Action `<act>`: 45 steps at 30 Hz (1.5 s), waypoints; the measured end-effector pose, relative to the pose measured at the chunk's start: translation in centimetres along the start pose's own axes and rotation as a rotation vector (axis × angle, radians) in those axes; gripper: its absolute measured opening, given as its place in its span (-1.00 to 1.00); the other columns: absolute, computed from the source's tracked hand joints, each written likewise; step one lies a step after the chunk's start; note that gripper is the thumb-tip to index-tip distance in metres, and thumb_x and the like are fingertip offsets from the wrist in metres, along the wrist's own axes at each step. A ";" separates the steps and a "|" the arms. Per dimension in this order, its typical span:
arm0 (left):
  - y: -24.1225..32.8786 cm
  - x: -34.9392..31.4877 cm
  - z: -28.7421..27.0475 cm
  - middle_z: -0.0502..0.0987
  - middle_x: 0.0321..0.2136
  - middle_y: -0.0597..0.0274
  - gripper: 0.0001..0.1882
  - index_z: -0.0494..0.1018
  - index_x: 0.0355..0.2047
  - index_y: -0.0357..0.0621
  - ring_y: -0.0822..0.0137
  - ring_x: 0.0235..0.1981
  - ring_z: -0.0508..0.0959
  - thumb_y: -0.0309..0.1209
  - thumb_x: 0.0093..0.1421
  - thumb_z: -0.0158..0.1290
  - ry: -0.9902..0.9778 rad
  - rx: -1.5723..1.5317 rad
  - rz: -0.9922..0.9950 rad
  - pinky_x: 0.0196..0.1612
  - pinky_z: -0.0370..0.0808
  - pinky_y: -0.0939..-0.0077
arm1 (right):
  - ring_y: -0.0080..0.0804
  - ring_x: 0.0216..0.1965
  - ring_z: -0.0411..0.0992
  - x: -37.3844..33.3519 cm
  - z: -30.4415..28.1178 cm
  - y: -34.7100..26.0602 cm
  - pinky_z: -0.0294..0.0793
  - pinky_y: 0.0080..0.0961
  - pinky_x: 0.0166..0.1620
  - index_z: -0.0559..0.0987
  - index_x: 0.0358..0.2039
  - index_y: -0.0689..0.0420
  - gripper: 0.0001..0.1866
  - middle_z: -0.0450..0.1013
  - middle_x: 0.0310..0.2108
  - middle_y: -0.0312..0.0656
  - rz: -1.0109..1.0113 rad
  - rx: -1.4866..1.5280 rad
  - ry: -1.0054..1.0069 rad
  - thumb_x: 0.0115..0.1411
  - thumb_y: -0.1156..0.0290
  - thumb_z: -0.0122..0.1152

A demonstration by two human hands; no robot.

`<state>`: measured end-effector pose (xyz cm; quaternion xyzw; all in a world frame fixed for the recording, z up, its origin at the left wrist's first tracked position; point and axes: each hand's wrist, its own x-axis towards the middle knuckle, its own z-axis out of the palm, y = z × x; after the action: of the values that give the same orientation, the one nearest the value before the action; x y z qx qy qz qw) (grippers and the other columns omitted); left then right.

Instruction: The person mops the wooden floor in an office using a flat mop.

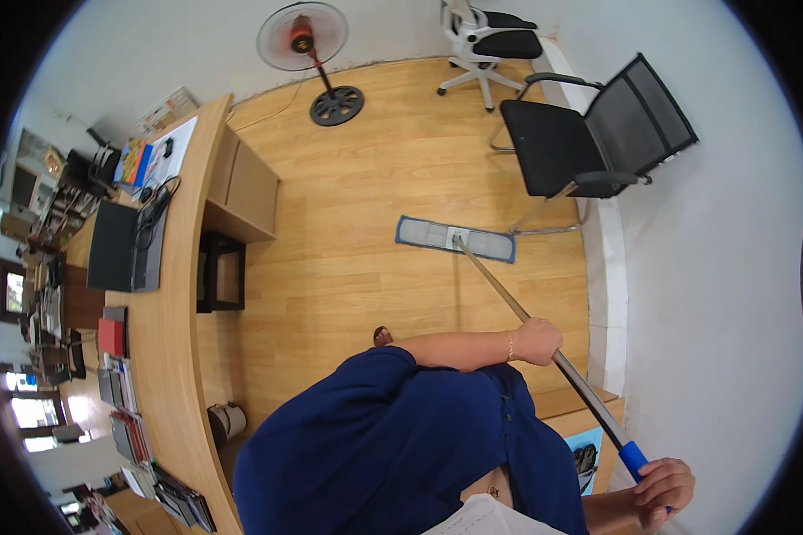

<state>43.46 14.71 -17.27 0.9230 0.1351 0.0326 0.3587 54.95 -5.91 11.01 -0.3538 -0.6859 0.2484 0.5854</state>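
Near the black chair [589, 143], seen from the head: mop pad [455, 239] flat on the wood floor [348, 223], just beside the chair's legs. Left hand [537, 341] wrapped shut around the metal pole [509, 303] midway; right hand [660, 489] closed on the blue grip [633, 458] at the pole's upper end. No wet or cleaned streak visible, so progress impossible to judge; most floor seemingly left. Beyond the chair: white chair [486, 40], fan [308, 53]. Far from the chair: curved desk [174, 303], small bin [226, 419]. Chair legs blocking the pad's path.
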 end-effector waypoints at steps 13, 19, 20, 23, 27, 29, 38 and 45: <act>-8.4 -20.4 -4.5 0.52 -0.62 0.02 -0.85 0.52 -0.66 -0.14 0.00 -0.51 0.54 -0.33 -0.16 0.06 0.202 0.068 -0.544 -0.47 0.48 0.14 | -0.50 -0.64 0.46 8.1 11.1 12.4 0.50 -0.51 -0.49 0.27 -0.80 0.00 -0.64 0.40 -0.76 -0.32 0.007 0.724 -0.176 0.06 0.37 0.14; -15.1 -32.4 -4.8 0.50 -0.61 0.02 -0.78 0.47 -0.69 -0.10 0.00 -0.48 0.53 -0.26 -0.05 0.00 0.398 0.165 -0.755 -0.47 0.45 0.14 | -0.25 -0.56 0.45 10.2 22.7 15.3 0.39 -0.24 -0.19 0.35 -0.80 0.12 -0.74 0.41 -0.68 -0.20 0.145 0.836 -0.441 -0.10 0.40 0.19; -15.9 -33.8 -4.9 0.50 -0.61 0.03 -0.74 0.46 -0.71 -0.09 0.01 -0.48 0.52 -0.22 -0.03 0.00 0.394 0.186 -0.756 -0.46 0.45 0.14 | -0.25 -0.56 0.45 10.3 24.1 15.3 0.39 -0.24 -0.19 0.35 -0.80 0.12 -0.74 0.41 -0.68 -0.20 0.143 0.829 -0.435 -0.10 0.40 0.19; -17.2 -35.9 -4.9 0.50 -0.62 0.05 -0.70 0.45 -0.72 -0.07 0.01 -0.49 0.52 -0.16 -0.01 0.01 0.464 0.195 -0.781 -0.47 0.45 0.16 | -0.25 -0.57 0.43 10.4 25.8 15.3 0.37 -0.27 -0.19 0.33 -0.82 0.12 -0.73 0.39 -0.68 -0.19 0.172 0.742 -0.483 -0.09 0.43 0.18; -16.2 -33.7 -4.3 0.49 -0.63 0.06 -0.69 0.45 -0.71 -0.06 0.02 -0.49 0.51 -0.13 -0.01 0.02 0.429 0.207 -0.698 -0.48 0.45 0.17 | -0.27 -0.58 0.40 9.5 22.6 13.6 0.35 -0.29 -0.24 0.33 -0.82 0.15 -0.72 0.36 -0.71 -0.18 0.300 0.550 -0.463 -0.08 0.43 0.16; -13.7 -31.3 -4.2 0.49 -0.63 0.07 -0.74 0.46 -0.71 -0.06 0.02 -0.50 0.51 -0.18 -0.05 0.03 0.370 0.191 -0.685 -0.48 0.44 0.17 | -0.28 -0.61 0.38 9.3 19.9 11.4 0.35 -0.29 -0.27 0.34 -0.82 0.17 -0.74 0.34 -0.72 -0.18 0.264 0.538 -0.453 -0.09 0.46 0.14; -1.6 -12.1 -3.0 0.47 -0.67 0.07 -0.82 0.44 -0.73 -0.05 0.01 -0.54 0.49 -0.27 -0.12 0.05 0.041 0.066 -0.074 -0.51 0.40 0.13 | -0.30 -0.72 0.31 6.2 5.1 -0.6 0.36 -0.31 -0.38 0.34 -0.81 0.16 -0.79 0.31 -0.75 -0.19 0.129 0.395 -0.420 -0.12 0.57 0.10; 4.6 1.6 1.3 0.46 -0.64 0.05 -0.84 0.37 -0.74 -0.11 -0.01 -0.50 0.48 -0.35 -0.15 0.08 0.028 -0.041 0.198 -0.50 0.37 0.11 | -0.36 -0.74 0.29 2.8 0.4 -4.9 0.34 -0.43 -0.48 0.33 -0.79 0.13 -0.78 0.30 -0.76 -0.24 0.065 0.110 -0.375 -0.09 0.53 0.11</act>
<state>46.22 11.00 -15.22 0.9238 0.0477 0.0834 0.3707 53.41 -6.77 16.34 -0.2909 -0.7564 0.3660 0.4575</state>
